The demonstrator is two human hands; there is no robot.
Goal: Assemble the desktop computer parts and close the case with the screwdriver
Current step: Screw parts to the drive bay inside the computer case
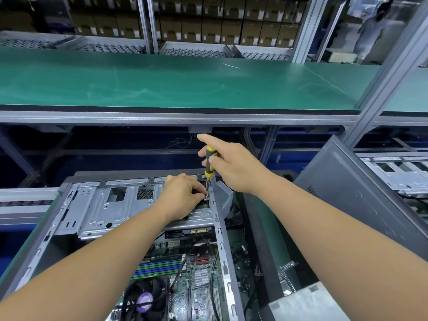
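Note:
An open desktop case [222, 256] lies on the bench, its motherboard [185, 269] and black fan [146, 300] exposed. A silver drive cage [104, 205] spans the case's far end. My right hand [234, 167] holds a yellow-and-black screwdriver [209, 163] upright, index finger stretched out above the handle. The tip stands on a screw [206, 197] at the cage's right corner. My left hand [183, 195] pinches the screw at the tip, fingers curled.
The grey side panel [361, 205] leans on the right. A metal part [308, 302] and loose cables [245, 269] lie on the green mat beside the case. A green shelf [185, 84] runs above, with cartons [192, 28] behind.

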